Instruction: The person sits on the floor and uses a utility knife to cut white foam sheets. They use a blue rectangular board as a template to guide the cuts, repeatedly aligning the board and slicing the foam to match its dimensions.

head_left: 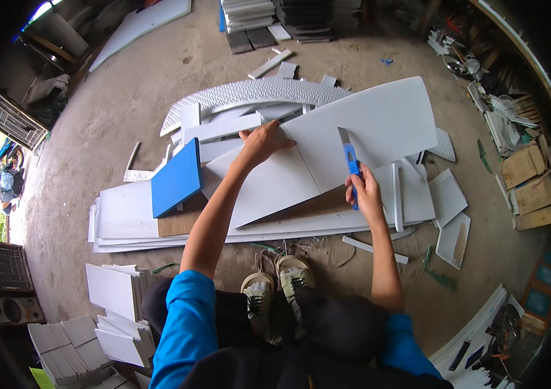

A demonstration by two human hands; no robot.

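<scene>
On floor | left hand flat, open on white panel | right hand gripping blue utility knife

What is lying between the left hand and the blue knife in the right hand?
In the head view, only the white board lies between the left hand and the blue utility knife gripped by the right hand; a straight seam crosses it there.

Utility knife: blue body, grey blade; large sheet under it: plain white; small panel: solid blue; curved strip: white with fine embossed dot texture; board beneath stack: brown; floor: grey-brown concrete; sleeves: bright blue.
</scene>
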